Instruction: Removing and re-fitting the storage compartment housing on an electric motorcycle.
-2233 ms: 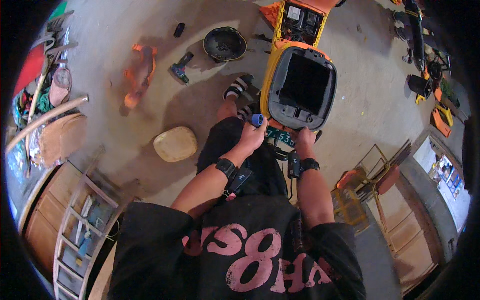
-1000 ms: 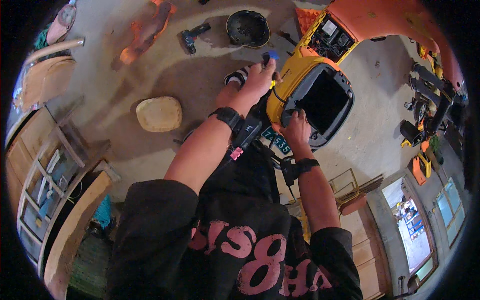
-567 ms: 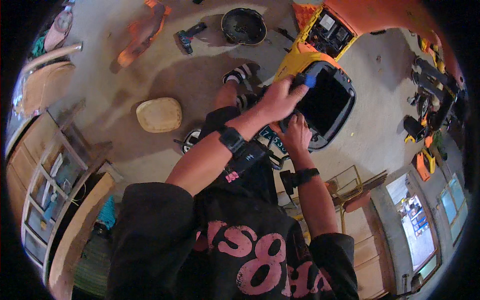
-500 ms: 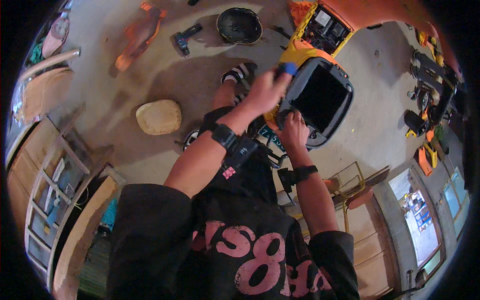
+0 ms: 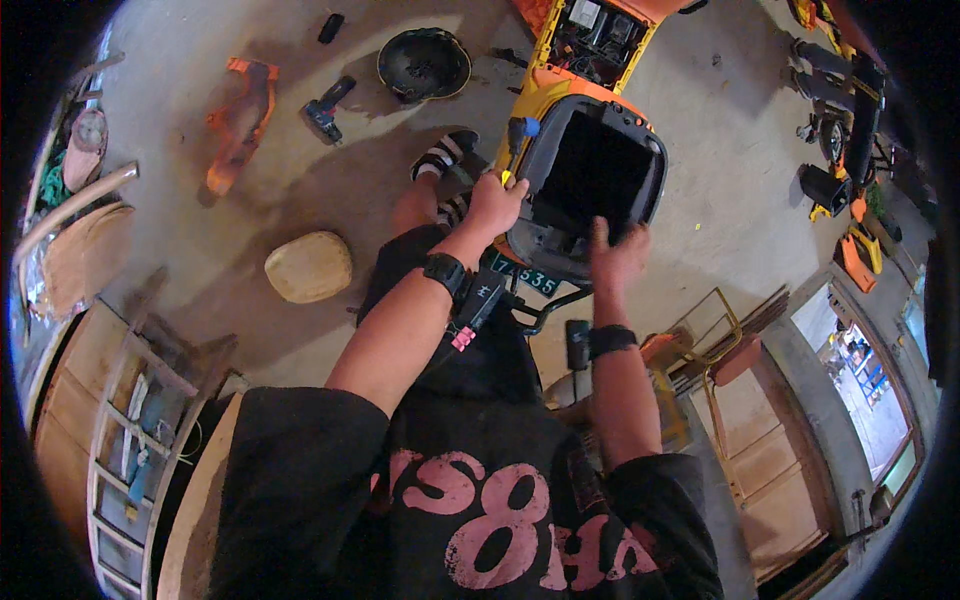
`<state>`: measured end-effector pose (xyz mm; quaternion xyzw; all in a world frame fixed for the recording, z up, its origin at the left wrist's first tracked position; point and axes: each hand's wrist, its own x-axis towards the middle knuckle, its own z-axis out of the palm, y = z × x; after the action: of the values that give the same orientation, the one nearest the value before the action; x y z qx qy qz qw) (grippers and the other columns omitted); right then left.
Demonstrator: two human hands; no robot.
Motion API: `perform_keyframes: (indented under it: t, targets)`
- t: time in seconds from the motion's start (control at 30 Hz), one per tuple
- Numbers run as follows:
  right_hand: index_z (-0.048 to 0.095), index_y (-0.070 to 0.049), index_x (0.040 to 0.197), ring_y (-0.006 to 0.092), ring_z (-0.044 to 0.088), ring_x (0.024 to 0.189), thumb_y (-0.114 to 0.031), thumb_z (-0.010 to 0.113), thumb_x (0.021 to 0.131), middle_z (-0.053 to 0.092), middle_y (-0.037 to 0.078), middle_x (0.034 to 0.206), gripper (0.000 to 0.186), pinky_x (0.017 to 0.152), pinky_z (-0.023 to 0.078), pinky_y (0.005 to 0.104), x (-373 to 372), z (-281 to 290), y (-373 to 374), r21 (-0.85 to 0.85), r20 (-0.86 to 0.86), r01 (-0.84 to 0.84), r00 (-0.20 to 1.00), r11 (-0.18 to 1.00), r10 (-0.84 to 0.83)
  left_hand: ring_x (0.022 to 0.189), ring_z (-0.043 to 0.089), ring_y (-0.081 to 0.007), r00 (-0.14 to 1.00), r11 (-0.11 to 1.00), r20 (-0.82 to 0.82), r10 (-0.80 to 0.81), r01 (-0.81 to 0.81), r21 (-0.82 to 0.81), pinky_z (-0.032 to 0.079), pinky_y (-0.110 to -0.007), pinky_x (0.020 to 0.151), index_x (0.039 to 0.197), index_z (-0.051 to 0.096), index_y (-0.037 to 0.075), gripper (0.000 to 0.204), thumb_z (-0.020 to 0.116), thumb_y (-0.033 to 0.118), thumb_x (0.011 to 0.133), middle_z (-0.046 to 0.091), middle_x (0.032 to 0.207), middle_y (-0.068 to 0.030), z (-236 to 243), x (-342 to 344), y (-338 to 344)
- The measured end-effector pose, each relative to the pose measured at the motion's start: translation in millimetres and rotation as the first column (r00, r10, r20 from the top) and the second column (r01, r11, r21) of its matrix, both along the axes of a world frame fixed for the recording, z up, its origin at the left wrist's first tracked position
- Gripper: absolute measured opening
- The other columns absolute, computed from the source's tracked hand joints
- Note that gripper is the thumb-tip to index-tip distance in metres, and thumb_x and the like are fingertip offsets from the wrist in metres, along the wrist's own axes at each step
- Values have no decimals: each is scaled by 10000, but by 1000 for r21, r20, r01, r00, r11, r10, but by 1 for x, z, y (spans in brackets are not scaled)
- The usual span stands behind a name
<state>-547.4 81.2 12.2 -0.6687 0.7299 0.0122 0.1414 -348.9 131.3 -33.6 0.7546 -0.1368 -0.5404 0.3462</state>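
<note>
Left hand (image 5: 494,203): fist closed on blue-tipped screwdriver (image 5: 517,140), at left rim of storage compartment | Right hand (image 5: 617,255): fingers spread, pressed on near rim of grey storage compartment (image 5: 596,180) | Compartment: open, dark, on orange scooter body (image 5: 590,45), standing on concrete floor (image 5: 700,150) | Black helmet (image 5: 423,64): on floor, well apart.

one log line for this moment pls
left hand: grips blue-tipped tool at compartment rim | right hand: on black compartment edge | floor: helmet
</note>
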Motion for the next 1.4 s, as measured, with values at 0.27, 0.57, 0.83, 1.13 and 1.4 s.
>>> perform_keyframes:
  t: [0.27,0.57,0.83,1.13,1.4]
  targets:
    - [572,58,1056,337,619,906,-545,673,754,640,216,965,682,806,463,401,-46,6,-26,327,48,266,954,907,-297,645,527,-141,991,999,-128,37,-35,24,411,-321,579,789,588,28,242,695,242,820,576,689,-25,-3,15,4]
    - [627,42,990,119,520,691,-397,589,888,605,39,797,452,632,428,264,-63,134,-27,348,390,464,718,815,-576,760,603,-179,882,989,-471,25,-92,-118,472,-325,689,937,601,-16,358,608,338,883,618,843,-73,56,28,18]
    - [569,13,1095,119,539,802,-324,561,920,605,19,947,380,729,439,261,-131,333,31,-83,459,715,646,694,-610,554,490,-175,925,992,-363,112,-124,-10,432,-338,566,763,517,18,385,503,363,935,454,579,-33,11,51,21]
    - [568,29,1064,137,543,821,-282,539,938,612,62,968,336,741,439,270,-184,333,107,-97,410,695,680,713,-608,414,310,-122,815,958,-530,235,-286,-15,378,-320,493,625,372,132,413,499,366,942,298,500,22,-14,57,-41]
    - [551,13,853,111,429,682,-357,539,929,501,3,744,379,595,380,274,-217,279,201,-68,62,884,467,463,-882,412,335,-101,880,979,-439,178,-205,-12,284,-261,387,649,346,154,392,608,323,887,322,510,48,-20,26,-91]
